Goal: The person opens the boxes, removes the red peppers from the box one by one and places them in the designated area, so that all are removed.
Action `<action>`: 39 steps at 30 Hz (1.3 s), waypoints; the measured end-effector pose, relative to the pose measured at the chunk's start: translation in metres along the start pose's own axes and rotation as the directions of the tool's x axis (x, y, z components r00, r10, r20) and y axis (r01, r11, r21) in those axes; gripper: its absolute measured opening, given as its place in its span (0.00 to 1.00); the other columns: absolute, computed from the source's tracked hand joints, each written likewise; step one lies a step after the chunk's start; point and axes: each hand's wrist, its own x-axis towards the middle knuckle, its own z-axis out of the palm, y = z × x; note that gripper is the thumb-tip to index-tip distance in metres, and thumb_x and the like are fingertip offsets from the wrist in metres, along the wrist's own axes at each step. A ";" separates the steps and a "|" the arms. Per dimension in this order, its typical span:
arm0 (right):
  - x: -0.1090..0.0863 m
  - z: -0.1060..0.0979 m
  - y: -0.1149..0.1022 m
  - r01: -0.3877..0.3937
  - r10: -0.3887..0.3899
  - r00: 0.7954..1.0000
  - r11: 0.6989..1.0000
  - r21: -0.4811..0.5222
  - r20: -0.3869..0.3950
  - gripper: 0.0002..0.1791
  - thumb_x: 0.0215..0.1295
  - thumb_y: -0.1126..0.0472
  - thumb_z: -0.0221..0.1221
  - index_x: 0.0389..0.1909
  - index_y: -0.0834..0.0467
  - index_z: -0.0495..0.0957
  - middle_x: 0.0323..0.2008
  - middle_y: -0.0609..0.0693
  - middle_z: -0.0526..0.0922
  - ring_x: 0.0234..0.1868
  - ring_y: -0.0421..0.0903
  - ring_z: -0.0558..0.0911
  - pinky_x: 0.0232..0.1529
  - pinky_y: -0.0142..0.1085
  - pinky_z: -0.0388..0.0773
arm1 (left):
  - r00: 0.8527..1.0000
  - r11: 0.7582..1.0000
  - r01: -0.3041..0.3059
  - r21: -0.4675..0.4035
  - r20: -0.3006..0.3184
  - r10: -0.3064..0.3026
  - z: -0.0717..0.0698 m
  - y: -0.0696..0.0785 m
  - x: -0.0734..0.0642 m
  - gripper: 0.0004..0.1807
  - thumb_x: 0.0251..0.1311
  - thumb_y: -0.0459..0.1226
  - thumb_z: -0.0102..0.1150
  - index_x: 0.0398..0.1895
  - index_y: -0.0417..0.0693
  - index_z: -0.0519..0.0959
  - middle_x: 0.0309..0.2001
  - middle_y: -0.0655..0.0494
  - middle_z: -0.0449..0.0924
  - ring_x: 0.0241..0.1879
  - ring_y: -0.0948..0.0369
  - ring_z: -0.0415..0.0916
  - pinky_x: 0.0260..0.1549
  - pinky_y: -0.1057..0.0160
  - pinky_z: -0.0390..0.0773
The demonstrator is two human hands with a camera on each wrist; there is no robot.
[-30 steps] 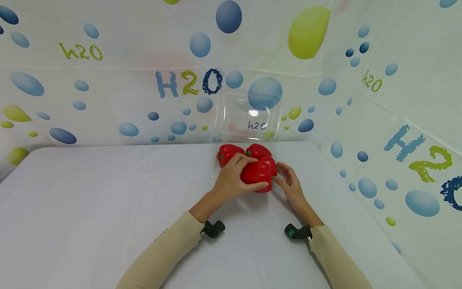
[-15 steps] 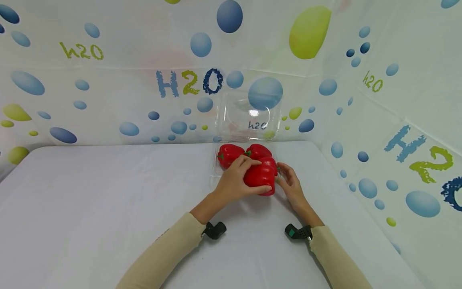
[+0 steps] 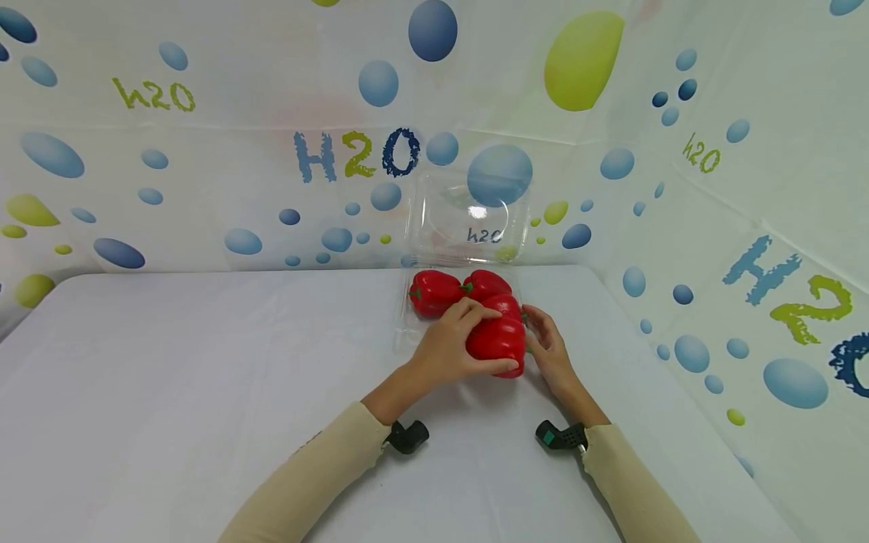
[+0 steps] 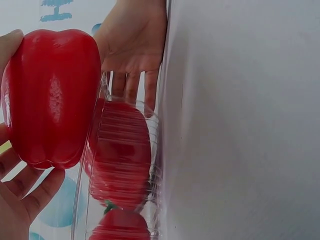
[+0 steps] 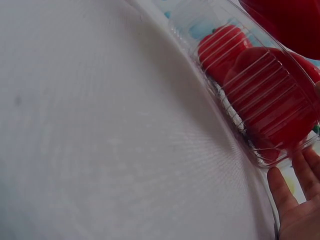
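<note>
My left hand (image 3: 444, 351) grips a red bell pepper (image 3: 497, 348), thumb on its near side and fingers over its far side. In the left wrist view this pepper (image 4: 55, 100) is held up beside the wall of a clear plastic clamshell container (image 4: 154, 135). Inside the container lie a red pepper at the left (image 3: 434, 292), another at the back (image 3: 486, 283) and a third at the right (image 3: 504, 304), partly hidden by the held one. My right hand (image 3: 551, 354) is at the container's right end, its extended fingertips (image 5: 280, 181) right at the wall.
The container's clear lid (image 3: 468, 226) stands raised at the back, against a curtain (image 3: 271, 90) printed with bubbles and lettering. A white cloth (image 3: 204, 392) covers the table. Each wrist wears a small black camera, the left one (image 3: 409, 437) close above the cloth.
My left hand has moved slightly right and toward me with the held pepper, showing more of the peppers behind. My right hand and the container have stayed in place.
</note>
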 end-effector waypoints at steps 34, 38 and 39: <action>0.000 0.000 0.001 -0.054 0.054 0.998 0.998 -0.025 -0.012 0.35 0.67 0.64 0.56 0.73 0.58 0.53 0.72 0.54 0.58 0.74 0.52 0.55 0.55 0.23 0.72 | 0.986 0.998 -0.043 0.037 0.164 0.037 0.013 0.007 -0.009 0.36 0.44 0.54 0.74 0.59 0.56 0.74 0.56 0.57 0.72 0.56 0.60 0.70 0.45 0.61 0.82; 0.000 0.001 0.001 -0.060 0.059 0.998 0.998 -0.026 -0.007 0.35 0.68 0.64 0.55 0.73 0.59 0.52 0.73 0.54 0.57 0.75 0.52 0.54 0.56 0.24 0.72 | 0.982 0.999 -0.043 0.030 0.185 0.037 0.012 0.008 -0.009 0.35 0.46 0.54 0.73 0.59 0.55 0.75 0.55 0.57 0.72 0.55 0.61 0.71 0.45 0.62 0.82; 0.000 0.001 0.000 -0.062 0.062 0.998 0.998 -0.026 -0.007 0.35 0.68 0.64 0.55 0.73 0.59 0.52 0.73 0.54 0.57 0.75 0.52 0.53 0.56 0.24 0.71 | 0.981 0.998 -0.046 0.030 0.189 0.040 0.013 0.008 -0.009 0.35 0.46 0.55 0.73 0.58 0.55 0.75 0.54 0.57 0.72 0.54 0.61 0.71 0.45 0.62 0.82</action>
